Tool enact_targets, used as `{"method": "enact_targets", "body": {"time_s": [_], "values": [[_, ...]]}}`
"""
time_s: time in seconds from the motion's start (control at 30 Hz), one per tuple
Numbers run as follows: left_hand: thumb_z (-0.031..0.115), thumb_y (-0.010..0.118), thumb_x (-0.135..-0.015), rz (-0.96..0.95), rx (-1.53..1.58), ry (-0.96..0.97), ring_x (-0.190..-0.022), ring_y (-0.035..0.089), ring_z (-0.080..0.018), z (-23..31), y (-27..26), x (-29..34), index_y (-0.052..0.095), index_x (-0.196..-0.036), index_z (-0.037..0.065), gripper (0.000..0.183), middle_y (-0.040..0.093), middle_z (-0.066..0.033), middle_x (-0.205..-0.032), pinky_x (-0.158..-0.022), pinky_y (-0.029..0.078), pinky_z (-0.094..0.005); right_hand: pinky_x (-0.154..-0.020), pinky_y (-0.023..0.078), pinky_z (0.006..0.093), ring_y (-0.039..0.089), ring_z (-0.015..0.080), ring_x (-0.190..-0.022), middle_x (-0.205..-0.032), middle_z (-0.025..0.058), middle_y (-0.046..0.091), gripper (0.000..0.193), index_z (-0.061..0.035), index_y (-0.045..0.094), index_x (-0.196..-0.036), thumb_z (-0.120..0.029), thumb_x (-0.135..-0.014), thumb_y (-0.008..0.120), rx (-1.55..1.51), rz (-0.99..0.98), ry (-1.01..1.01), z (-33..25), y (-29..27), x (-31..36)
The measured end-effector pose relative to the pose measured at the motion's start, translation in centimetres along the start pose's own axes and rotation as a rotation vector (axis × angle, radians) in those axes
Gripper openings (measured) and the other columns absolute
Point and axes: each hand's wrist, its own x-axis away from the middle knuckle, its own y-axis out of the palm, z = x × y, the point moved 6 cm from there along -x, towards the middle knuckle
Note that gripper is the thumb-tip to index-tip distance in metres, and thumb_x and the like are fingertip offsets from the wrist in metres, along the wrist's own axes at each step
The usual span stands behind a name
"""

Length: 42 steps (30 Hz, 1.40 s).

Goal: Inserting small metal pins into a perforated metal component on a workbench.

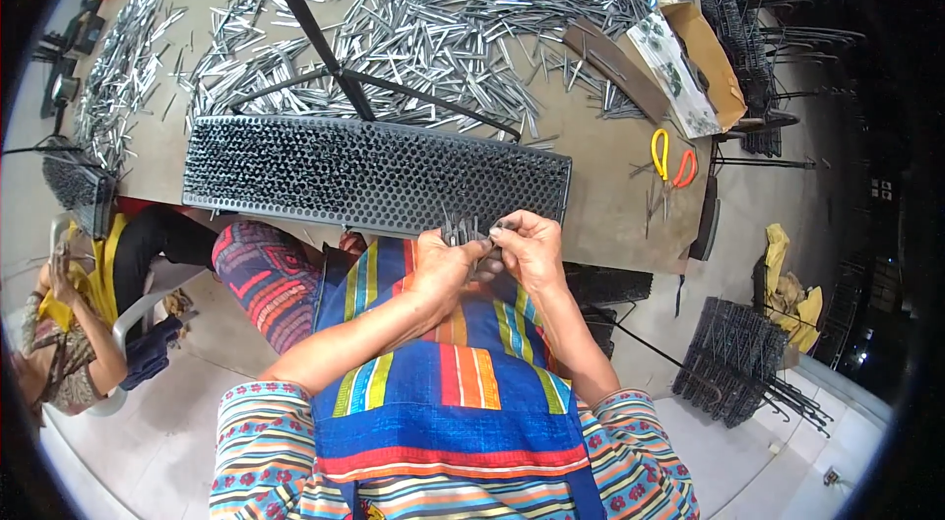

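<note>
My left hand (448, 262) is closed around a small bunch of thin grey metal strips (459, 229), their ends sticking up past the thumb. Fingertips of my right hand (532, 246) are pinched together against that bunch; what they grip is too small to make out. Both hands are just in front of the near edge of a long black perforated rack (472, 201). Dark pieces stand densely in the rack's left and middle holes, while round holes show toward its right end. A black rod frame (313, 33) rises from the rack.
Loose metal strips (423, 18) cover much of the table (610, 215). Scissors (664, 161) with yellow and orange handles lie right, below an open cardboard box (704, 67) and a brown bar (615, 69). Black racks (728, 363) stand at right. Another person (74, 313) sits at left.
</note>
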Motion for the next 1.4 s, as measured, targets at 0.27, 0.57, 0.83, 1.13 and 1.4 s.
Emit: {"method": "enact_targets", "body": {"time_s": [0.27, 0.57, 0.83, 1.13, 1.4], "values": [[-0.006, 0.058, -0.085, 0.071, -0.019, -0.026, -0.066, 0.069, -0.0190, -0.2, -1.4, -0.2, 0.063, -0.093, 0.001, 0.012, 0.070, -0.0128, -0.082, -0.055, 0.057, -0.0302, -0.044, 0.032, 0.0187, 0.045, 0.0040, -0.048, -0.068, 0.0010, 0.061, 0.005, 0.0011, 0.067, -0.086, 0.003, -0.081, 0.069, 0.025, 0.342, -0.398, -3.5, -2.7, 0.3], [-0.009, 0.060, -0.082, -0.219, -0.225, -0.239, -0.068, 0.069, -0.0226, -2.6, -0.8, 1.4, 0.064, -0.088, -0.008, 0.008, 0.069, -0.0159, -0.082, -0.065, 0.059, -0.0300, -0.057, 0.040, 0.0198, 0.052, 0.0058, -0.067, -0.080, 0.0014, 0.061, 0.006, 0.0029, 0.069, -0.084, 0.004, -0.079, 0.071, 0.510, 0.374, -0.850, -7.6, -2.6, -1.7], [-0.006, 0.058, -0.085, -0.104, -0.151, -0.164, -0.062, 0.065, -0.0168, -1.4, -0.9, 1.5, 0.062, -0.092, 0.000, 0.010, 0.069, -0.0112, -0.079, -0.055, 0.055, -0.0284, -0.055, 0.041, 0.0229, 0.051, 0.0085, -0.061, -0.075, 0.0043, 0.061, 0.008, 0.0026, 0.069, -0.083, 0.004, -0.077, 0.072, 0.700, 0.349, -0.946, -8.2, -1.4, -1.8], [-0.003, 0.056, -0.088, -0.012, -0.066, -0.144, -0.062, 0.066, -0.0169, -0.5, -0.5, 0.5, 0.061, -0.094, 0.001, 0.009, 0.069, -0.0107, -0.079, -0.054, 0.055, -0.0291, -0.055, 0.043, 0.0274, 0.056, 0.0155, -0.058, -0.073, 0.0083, 0.062, 0.008, 0.0013, 0.069, -0.083, 0.004, -0.075, 0.071, 0.863, 0.360, -0.830, -8.4, -0.3, -2.1], [-0.002, 0.059, -0.087, 0.004, 0.052, -0.100, -0.065, 0.067, -0.0193, 0.2, 0.8, -0.2, 0.063, -0.095, 0.000, 0.010, 0.069, -0.0118, -0.081, -0.053, 0.055, -0.0301, -0.048, 0.035, 0.0198, 0.050, 0.0033, -0.054, -0.069, -0.0019, 0.062, 0.010, 0.0005, 0.071, -0.088, -0.003, -0.078, 0.072, 0.458, 0.111, -0.295, -5.4, -1.9, -2.7]]}}
